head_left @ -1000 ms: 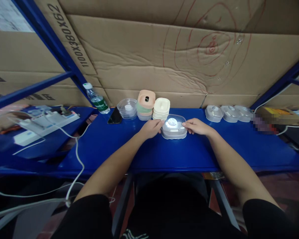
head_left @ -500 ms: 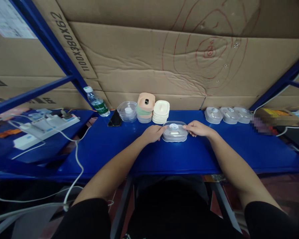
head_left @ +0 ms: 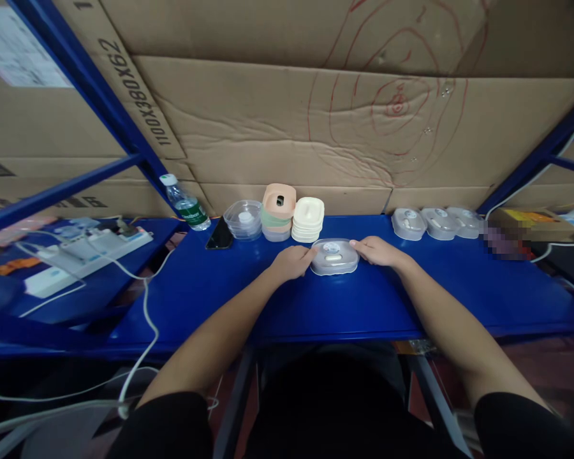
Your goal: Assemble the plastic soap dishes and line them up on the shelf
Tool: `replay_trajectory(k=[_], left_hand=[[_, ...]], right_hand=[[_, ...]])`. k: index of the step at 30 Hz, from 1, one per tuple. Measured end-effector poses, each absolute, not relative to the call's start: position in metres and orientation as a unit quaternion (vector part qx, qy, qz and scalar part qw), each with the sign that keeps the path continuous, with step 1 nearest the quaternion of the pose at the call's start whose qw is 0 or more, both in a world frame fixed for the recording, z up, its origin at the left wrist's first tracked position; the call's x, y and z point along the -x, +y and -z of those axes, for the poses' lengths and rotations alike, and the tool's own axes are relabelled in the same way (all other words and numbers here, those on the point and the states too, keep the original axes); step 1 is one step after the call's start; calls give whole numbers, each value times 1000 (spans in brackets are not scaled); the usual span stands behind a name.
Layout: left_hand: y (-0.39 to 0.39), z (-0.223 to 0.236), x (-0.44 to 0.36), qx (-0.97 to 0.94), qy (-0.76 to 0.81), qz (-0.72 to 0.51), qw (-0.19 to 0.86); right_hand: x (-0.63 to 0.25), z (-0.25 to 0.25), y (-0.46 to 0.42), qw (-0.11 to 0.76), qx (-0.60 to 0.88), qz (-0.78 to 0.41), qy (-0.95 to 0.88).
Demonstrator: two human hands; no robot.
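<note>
Head view: the person's left hand [head_left: 294,262] and right hand [head_left: 377,250] grip opposite ends of a clear oval plastic container [head_left: 335,264], set on the glossy blue tabletop [head_left: 291,309] between them. Just beyond stands a stack of cream rounded-square plastic pieces [head_left: 308,220], beside a peach-and-green plastic stack [head_left: 277,220]; farthest back rises a brown cardboard wall [head_left: 249,115].

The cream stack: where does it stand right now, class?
In the head view, the cream stack stands slightly right of centre, toward the back of the blue table, just right of the peach-and-green stack and beyond the left hand.
</note>
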State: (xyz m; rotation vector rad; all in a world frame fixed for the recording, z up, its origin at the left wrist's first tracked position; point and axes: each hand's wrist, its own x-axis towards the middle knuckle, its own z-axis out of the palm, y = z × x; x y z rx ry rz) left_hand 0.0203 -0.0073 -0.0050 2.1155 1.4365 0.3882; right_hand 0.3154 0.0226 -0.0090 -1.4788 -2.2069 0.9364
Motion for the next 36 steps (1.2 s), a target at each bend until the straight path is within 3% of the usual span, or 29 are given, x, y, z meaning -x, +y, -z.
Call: replay_trajectory(k=[9, 19, 23, 26, 31, 36], left_hand=[[-5, 9, -21, -770, 550, -143, 291], [-3, 10, -18, -795, 521, -141, 276], [-1, 13, -19, -793, 526, -155, 265], [-2, 11, -19, -796, 521, -155, 265], [-4, 9, -19, -809, 518, -127, 247], [-4, 10, -16, -829, 501, -107, 223]], right_hand=[[-311, 16, 30, 184, 528, -276, -782], [-313, 7, 24, 159, 523, -323, -773], [-318, 0, 24, 245, 516, -210, -793], [-318, -4, 22, 315, 423, -159, -835], [-315, -2, 21, 254, 321, -180, -894], [-334, 2, 31, 211, 427, -112, -872]])
